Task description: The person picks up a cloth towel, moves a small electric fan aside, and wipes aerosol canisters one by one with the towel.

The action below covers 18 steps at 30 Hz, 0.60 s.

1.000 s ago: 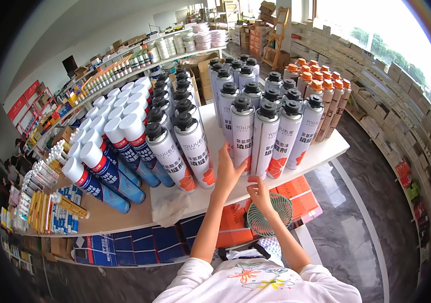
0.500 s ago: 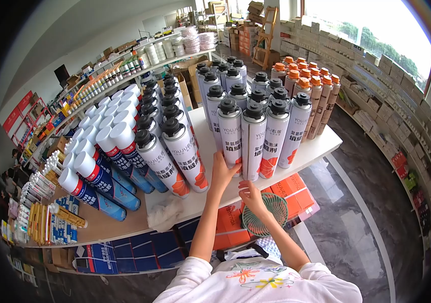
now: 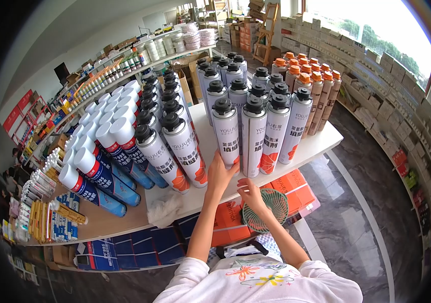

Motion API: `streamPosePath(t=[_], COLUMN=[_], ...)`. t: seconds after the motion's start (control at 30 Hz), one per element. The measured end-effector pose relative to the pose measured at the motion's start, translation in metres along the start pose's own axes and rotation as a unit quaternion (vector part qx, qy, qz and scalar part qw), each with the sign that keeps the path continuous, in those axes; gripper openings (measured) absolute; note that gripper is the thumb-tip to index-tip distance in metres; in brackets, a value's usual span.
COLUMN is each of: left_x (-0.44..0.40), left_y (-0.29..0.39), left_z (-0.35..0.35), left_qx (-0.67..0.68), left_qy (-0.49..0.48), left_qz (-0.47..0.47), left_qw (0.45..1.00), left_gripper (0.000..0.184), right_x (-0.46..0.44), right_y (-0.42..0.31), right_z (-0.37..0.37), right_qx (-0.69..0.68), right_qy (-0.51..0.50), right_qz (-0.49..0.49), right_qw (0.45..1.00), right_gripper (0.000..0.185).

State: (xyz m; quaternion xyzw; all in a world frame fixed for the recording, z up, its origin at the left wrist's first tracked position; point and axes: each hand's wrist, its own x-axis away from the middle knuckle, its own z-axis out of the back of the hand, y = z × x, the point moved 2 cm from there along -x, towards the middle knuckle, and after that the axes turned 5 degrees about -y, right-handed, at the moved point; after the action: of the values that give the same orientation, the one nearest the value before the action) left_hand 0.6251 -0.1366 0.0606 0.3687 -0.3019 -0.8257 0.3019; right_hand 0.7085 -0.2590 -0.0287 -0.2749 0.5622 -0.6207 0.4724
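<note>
My left hand (image 3: 220, 174) is wrapped round the lower part of a white foam sealant can (image 3: 225, 129) with a black cap, at the front of a group of such cans. The can stands upright near the table's front edge. Just right of it is another foam can (image 3: 254, 139), its side seam facing me, with a narrow gap between the two. My right hand (image 3: 250, 194) hovers at the table edge below that second can, fingers loosely bent and apart, holding nothing visible. More matching cans (image 3: 277, 134) stand beside and behind.
White-capped blue spray cans (image 3: 96, 169) and more black-capped cans (image 3: 161, 159) fill the table's left part. Orange-capped cans (image 3: 321, 101) stand at the right back. Crumpled plastic (image 3: 165, 208) lies on the front edge. Below are a green basket (image 3: 278, 204) and orange boxes (image 3: 230, 222).
My left hand has shifted the front can slightly left, widening the gap to the can beside it. The right hand has come a little away from the second can's base.
</note>
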Motion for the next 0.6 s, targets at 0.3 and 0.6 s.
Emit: streamPosePath(t=[0.3,0.6], left_x=[0.037,0.059], left_y=[-0.008,-0.001], left_z=[0.025,0.044], left_qx=[0.029,0.079], left_qy=[0.004,-0.021], left_qz=[-0.04,-0.01], left_qw=[0.999,0.997], left_gripper=[0.062,0.064], right_x=[0.0,0.005], right_y=[-0.007,-0.012], right_z=[-0.006,-0.005], right_qx=[-0.021,-0.035], right_qy=[-0.024,-0.037], right_qz=[-0.027,-0.062], right_qw=[0.999,0.997], right_gripper=[0.029,0.026])
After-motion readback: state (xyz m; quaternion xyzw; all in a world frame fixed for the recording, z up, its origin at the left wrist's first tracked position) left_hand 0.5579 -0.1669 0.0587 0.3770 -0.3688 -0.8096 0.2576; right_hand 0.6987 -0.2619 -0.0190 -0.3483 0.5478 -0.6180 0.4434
